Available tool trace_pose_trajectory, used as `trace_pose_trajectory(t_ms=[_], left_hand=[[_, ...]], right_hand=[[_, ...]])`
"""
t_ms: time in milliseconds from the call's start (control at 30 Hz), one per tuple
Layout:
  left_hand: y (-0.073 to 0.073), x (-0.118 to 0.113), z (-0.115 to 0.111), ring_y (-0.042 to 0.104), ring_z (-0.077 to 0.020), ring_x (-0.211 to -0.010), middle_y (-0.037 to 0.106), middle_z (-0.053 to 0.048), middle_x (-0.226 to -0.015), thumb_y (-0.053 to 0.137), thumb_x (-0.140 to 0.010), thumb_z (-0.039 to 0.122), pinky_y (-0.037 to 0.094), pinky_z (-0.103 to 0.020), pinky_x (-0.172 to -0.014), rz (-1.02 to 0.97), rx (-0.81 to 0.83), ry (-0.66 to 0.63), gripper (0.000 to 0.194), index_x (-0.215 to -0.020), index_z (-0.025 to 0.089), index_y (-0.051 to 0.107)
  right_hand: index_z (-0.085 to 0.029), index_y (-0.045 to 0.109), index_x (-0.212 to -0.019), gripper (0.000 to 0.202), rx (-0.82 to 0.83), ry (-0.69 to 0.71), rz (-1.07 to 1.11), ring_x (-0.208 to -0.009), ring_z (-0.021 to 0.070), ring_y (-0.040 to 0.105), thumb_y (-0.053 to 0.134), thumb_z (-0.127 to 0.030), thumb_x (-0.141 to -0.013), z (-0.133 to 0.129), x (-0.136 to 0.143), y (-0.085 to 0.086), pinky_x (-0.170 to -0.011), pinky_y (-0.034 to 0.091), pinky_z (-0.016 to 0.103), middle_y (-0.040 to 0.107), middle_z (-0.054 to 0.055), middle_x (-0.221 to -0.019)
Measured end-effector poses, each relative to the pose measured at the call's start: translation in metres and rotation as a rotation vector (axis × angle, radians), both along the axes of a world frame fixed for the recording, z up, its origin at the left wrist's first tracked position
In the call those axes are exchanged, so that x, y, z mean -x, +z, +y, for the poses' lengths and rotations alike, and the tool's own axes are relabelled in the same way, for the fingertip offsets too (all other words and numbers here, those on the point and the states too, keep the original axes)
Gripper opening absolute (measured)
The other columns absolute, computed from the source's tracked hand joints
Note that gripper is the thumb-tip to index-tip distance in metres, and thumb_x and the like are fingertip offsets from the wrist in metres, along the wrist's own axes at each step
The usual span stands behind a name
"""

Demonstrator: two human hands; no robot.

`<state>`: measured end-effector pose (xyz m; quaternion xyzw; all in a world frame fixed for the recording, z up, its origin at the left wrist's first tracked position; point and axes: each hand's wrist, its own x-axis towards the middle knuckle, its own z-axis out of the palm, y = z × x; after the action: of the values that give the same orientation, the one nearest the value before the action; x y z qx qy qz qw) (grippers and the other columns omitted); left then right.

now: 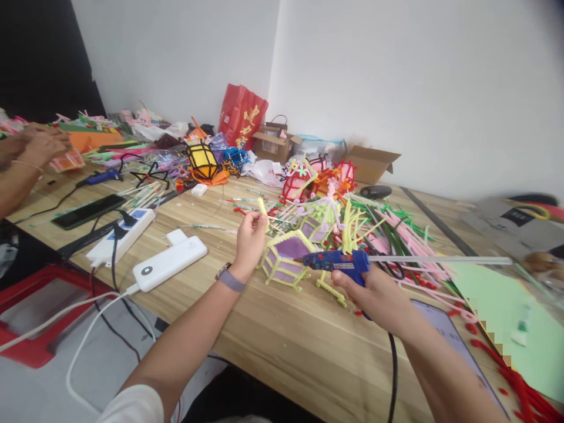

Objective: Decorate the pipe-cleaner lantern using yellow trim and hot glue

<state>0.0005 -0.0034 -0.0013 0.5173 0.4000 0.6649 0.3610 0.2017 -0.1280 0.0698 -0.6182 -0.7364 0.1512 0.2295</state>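
At frame centre, left hand (pixel 249 239) fingers (pixel 254 222) pinch a yellow stem (pixel 261 206). Right hand (pixel 388 298) fingers wrap a glue gun (pixel 339 264) near a lantern (pixel 287 247).

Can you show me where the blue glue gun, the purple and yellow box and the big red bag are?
Blue glue gun (pixel 340 264): head view, on the side of its body.
Purple and yellow box (pixel 285 272): head view, on its near side.
Red bag (pixel 240 115): head view, on its front.
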Motion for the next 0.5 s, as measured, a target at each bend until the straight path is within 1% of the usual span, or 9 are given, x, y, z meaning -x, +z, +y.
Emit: trace_pose_trajectory(t_ms=[233,500], left_hand=[[-0.0016,-0.0002,0.0018,0.052,-0.0115,-0.069,0.056,0.000,-0.077,0.051,-0.087,0.037,0.041,-0.023,-0.066,-0.007,-0.011,-0.009,0.019,-0.086,0.018,0.054],[-0.0013,0.0005,0.0005,0.052,-0.0118,-0.070,0.056,0.000,-0.077,0.051,-0.087,0.037,0.041,-0.023,-0.066,-0.001,-0.006,-0.005,0.020,-0.087,0.017,0.054]], right_hand=[[-0.023,0.062,-0.080,0.033,-0.002,0.017,0.033,-0.070,0.0210,0.061,0.044,-0.050,-0.084,0.0003,-0.0005,-0.0009,-0.064,0.047,0.029,0.067,0.005,-0.075],[-0.022,0.059,-0.073,0.036,-0.041,0.008,-0.022,-0.056,0.0168,0.055,0.042,-0.052,-0.085,-0.0032,0.0034,0.0023,-0.052,0.043,0.026,0.060,0.001,-0.062]])
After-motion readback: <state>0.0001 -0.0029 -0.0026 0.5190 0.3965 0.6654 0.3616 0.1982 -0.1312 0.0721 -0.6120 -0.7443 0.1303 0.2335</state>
